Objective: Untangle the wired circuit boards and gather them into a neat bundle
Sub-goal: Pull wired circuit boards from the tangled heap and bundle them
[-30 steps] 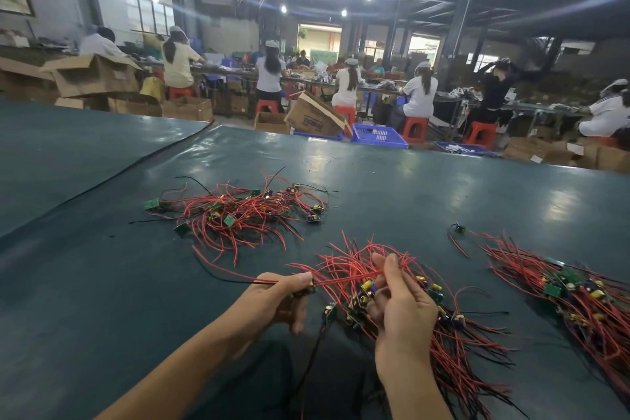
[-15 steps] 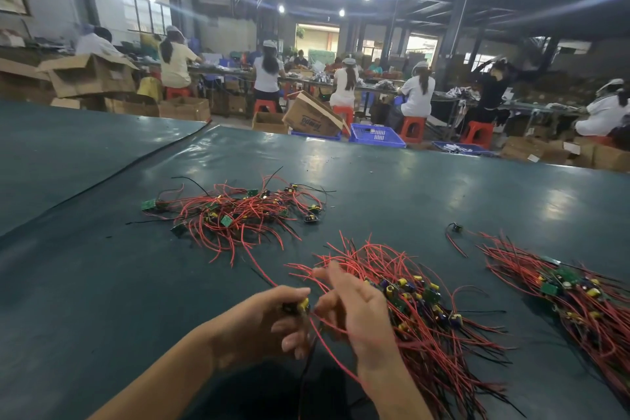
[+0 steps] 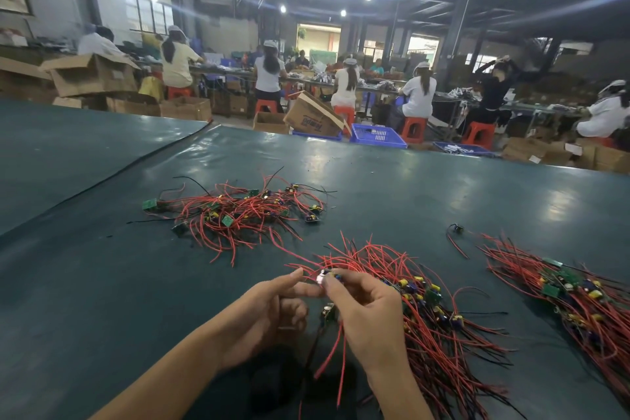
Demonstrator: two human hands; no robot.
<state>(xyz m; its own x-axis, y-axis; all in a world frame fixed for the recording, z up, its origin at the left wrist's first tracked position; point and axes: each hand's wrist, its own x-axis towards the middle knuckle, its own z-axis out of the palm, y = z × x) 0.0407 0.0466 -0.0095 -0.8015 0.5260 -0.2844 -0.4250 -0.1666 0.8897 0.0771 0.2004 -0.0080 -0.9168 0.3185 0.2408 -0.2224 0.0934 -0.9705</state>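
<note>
My left hand [image 3: 269, 310] and my right hand [image 3: 366, 312] meet above the near table edge. Together they pinch a small wired circuit board [image 3: 324, 278] at their fingertips. A second board [image 3: 329, 312] sits just below, between the hands, and its red wires [image 3: 335, 355] hang down. Right beside my right hand lies the middle pile of red-wired boards [image 3: 433, 303]. A looser tangled pile [image 3: 238, 211] lies further back on the left. Another pile [image 3: 579, 293] lies at the right.
The work surface is a dark green table mat [image 3: 102, 283]. A single loose board with a red wire [image 3: 455, 229] lies between the middle and right piles. Beyond the far edge are cardboard boxes [image 3: 313, 118], a blue crate [image 3: 376, 136] and seated workers.
My right hand left the middle pile and came to my left hand. Both hands then rose slightly, and red wires now hang below them.
</note>
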